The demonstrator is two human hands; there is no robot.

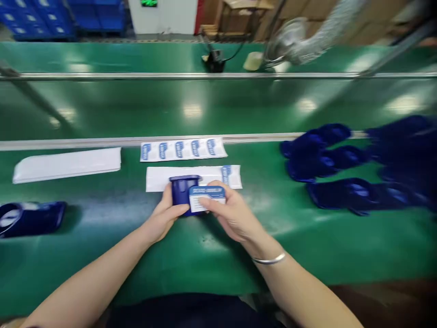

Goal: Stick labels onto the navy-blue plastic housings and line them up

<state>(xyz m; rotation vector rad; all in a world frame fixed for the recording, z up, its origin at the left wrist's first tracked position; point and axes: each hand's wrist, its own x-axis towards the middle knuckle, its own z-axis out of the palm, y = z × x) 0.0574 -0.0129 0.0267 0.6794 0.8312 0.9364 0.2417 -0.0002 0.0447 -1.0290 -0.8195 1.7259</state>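
Note:
My left hand [162,221] grips a dark blue plastic housing [179,193], its flanged edge facing away from me. In my right hand [235,214], a blue-and-white label [206,192] is pinched between thumb and fingers. The label lies over the right side of the housing; whether it is stuck on, I cannot tell. Just beyond my hands is a white label strip [191,175] with one blue print visible at its right part. Farther back lies another strip [184,150] bearing several blue-and-white labels.
Several dark blue plastic parts [331,159] lie on the right of the green bench [112,269]. At left are a stack of white strips [68,164] and another blue part [34,218]. A metal rail [136,76] runs across the back, near a flexible silver duct [321,43].

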